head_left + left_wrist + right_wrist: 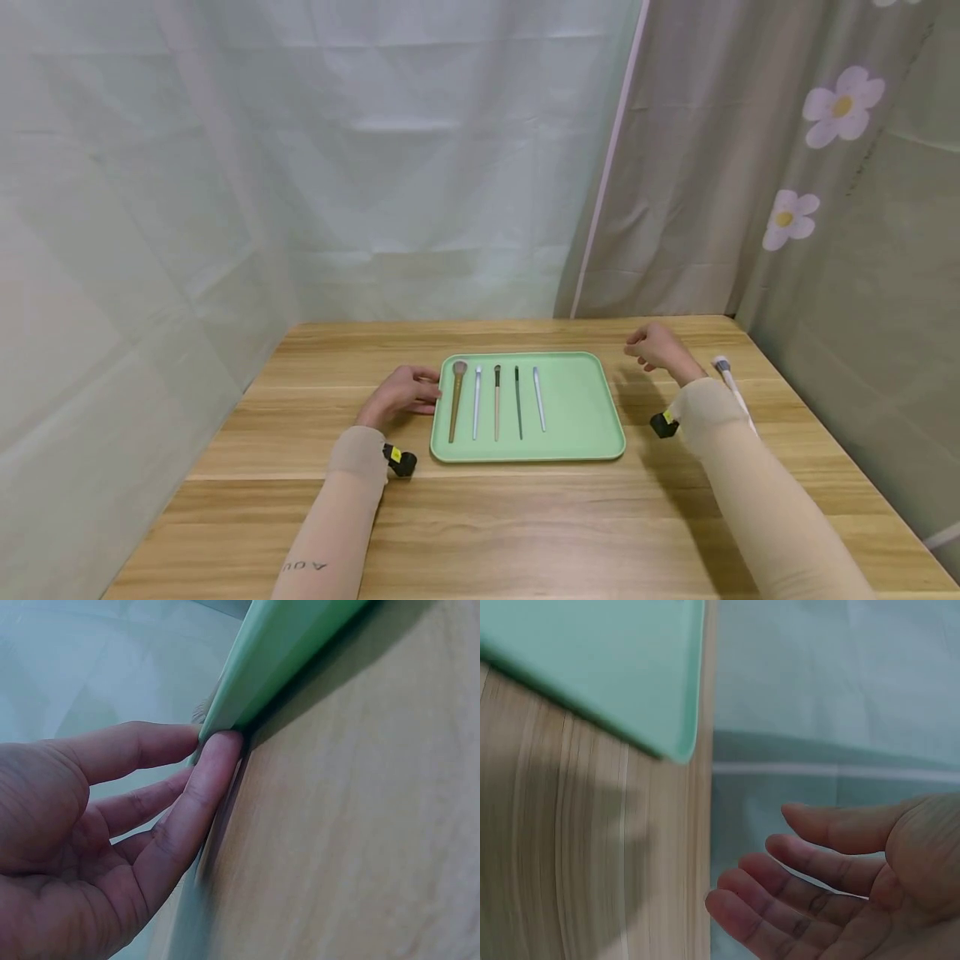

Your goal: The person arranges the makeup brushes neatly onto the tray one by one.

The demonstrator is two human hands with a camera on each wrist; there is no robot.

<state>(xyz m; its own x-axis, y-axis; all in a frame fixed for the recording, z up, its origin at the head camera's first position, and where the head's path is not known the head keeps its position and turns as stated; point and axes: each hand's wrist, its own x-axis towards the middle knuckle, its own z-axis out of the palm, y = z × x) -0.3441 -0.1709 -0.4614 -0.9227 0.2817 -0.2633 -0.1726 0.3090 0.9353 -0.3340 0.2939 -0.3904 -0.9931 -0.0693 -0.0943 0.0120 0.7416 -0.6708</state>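
A light green tray (pixel 585 417) lies on the table with several makeup brushes in a row on it. From left to right they include a thick brown-handled brush (pixel 454 404), a pale slim brush (pixel 477 404), a pink-handled brush (pixel 497 408), a thin dark brush (pixel 518 404) and another pale slim one (pixel 539 400). At the tray's left rim, my left hand (pixel 405 390) pinches the edge between thumb and finger, as the left wrist view shows. My right hand (pixel 658 346) hovers beyond the tray's right side, fingers loosely bent, holding nothing.
A white-handled brush (pixel 731 383) lies on the wooden table (pixel 480 533) at the right, its lower part hidden by my right forearm. Pale curtains (pixel 450 167) hang behind the table and at both sides.
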